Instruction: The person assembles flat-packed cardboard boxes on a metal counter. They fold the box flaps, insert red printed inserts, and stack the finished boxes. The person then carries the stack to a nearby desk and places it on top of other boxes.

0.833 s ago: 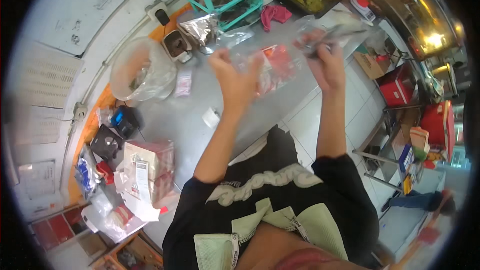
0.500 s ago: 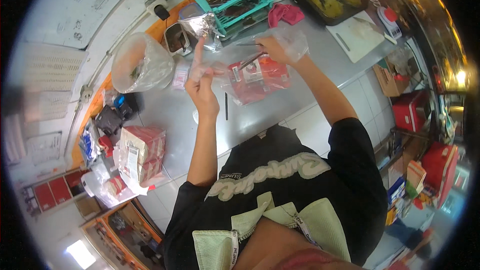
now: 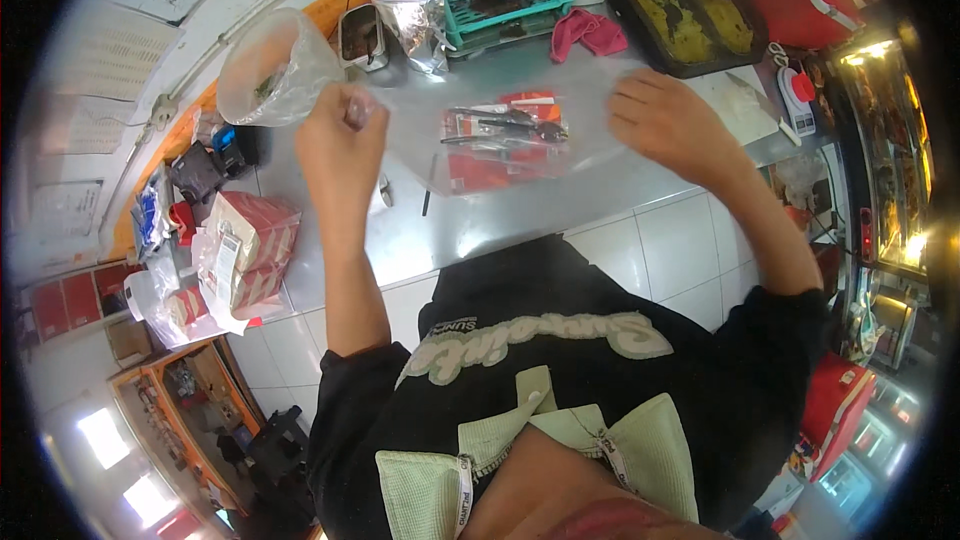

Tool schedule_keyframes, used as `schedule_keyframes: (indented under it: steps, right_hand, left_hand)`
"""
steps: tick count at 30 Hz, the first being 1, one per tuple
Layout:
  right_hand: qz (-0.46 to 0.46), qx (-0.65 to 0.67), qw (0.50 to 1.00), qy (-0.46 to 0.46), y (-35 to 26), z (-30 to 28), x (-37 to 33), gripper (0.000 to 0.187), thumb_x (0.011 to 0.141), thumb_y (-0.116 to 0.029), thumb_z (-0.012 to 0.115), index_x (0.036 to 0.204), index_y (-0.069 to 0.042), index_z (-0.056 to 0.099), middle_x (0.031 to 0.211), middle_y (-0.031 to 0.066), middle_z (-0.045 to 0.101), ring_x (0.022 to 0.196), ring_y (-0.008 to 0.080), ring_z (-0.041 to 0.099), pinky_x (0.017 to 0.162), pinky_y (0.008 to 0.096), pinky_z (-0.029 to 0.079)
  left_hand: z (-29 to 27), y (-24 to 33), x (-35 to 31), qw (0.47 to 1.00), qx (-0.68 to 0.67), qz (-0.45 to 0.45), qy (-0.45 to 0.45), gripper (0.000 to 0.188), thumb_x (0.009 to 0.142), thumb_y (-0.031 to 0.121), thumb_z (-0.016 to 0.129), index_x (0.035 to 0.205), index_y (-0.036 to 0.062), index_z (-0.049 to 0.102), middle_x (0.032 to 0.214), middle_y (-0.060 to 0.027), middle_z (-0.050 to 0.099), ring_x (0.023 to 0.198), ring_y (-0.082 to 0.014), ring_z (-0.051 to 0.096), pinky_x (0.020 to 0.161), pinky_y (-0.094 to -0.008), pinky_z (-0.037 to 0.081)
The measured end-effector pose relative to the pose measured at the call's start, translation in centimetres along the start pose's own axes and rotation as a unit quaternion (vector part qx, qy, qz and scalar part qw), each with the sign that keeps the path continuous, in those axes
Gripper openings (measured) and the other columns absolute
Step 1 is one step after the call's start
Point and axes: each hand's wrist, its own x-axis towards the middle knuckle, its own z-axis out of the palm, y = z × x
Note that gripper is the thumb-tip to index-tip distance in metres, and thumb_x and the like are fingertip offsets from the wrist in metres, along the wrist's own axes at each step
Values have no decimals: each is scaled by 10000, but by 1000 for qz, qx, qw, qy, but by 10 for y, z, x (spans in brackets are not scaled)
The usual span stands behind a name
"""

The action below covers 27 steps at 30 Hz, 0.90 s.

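A clear plastic bag (image 3: pixel 590 155) is stretched between my two hands above the metal table. My left hand (image 3: pixel 340 135) pinches its left end between thumb and fingers. At the opposite end my right hand (image 3: pixel 665 125) has its fingers curled closed on the plastic. Through the film I see black plastic cutlery (image 3: pixel 510 124), with a spoon's bowl toward the right, and a red package (image 3: pixel 490 172). Whether these lie inside the bag or beneath it I cannot tell. A thin black stick (image 3: pixel 428 192) lies on the table by my left wrist.
A teal rack (image 3: pixel 505 0), a silver pouch (image 3: pixel 420 35), a metal container (image 3: pixel 361 37) and a plastic-lined tub (image 3: pixel 275 70) line the back. Further right are a pink cloth (image 3: pixel 588 34), a black tray of yellowish food (image 3: pixel 690 20) and a knife (image 3: pixel 762 105). A red-white paper bag (image 3: pixel 250 240) stands left.
My hands have moved apart, spreading the plastic bag wide. The right hand, which held the dark cutlery, now grips the bag's right end. My left forefinger is no longer pointing up.
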Motion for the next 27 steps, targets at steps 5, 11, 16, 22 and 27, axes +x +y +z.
schedule_keyframes:
  steps: [5, 11, 16, 22, 27]
  right_hand:
    - [128, 456, 796, 377, -43, 83, 114, 288, 737, 7, 699, 1013, -45, 637, 1150, 102, 672, 1092, 246, 634, 926, 377, 511]
    - [169, 555, 711, 398, -65, 88, 133, 384, 651, 56, 701, 1017, -58, 668, 1005, 93, 707, 909, 234, 685, 855, 359, 542]
    - [23, 348, 873, 342, -149, 116, 132, 211, 740, -89, 702, 947, -127, 686, 823, 28, 638, 747, 211, 638, 680, 331, 524]
    - [61, 380, 859, 339, -148, 110, 100, 187, 752, -86, 676, 937, -113, 686, 827, 33, 658, 752, 222, 649, 648, 343, 521]
    - [163, 400, 825, 365, -144, 122, 42, 287, 672, 44, 650, 923, -88, 691, 854, 70, 692, 780, 257, 675, 653, 358, 541]
  left_hand:
    - [64, 33, -18, 969, -161, 177, 67, 219, 747, 115, 754, 947, 60, 683, 706, -48, 590, 694, -154, 579, 705, -338, 459]
    - [117, 5, -54, 941, -89, 325, 22, 255, 747, 154, 772, 970, 69, 683, 790, -68, 632, 776, -210, 613, 815, -378, 460]
    - [209, -50, -95, 971, -52, 179, -147, 274, 748, 160, 762, 992, 74, 673, 882, -88, 652, 835, -240, 623, 847, -397, 460]
    - [249, -81, -57, 973, 96, 166, -132, 297, 749, 166, 750, 1019, 79, 662, 992, -111, 676, 905, -276, 636, 884, -420, 459]
    - [260, -83, -27, 934, 167, 288, -129, 256, 775, 134, 699, 1024, 88, 658, 1028, -106, 684, 953, -284, 641, 889, -430, 460]
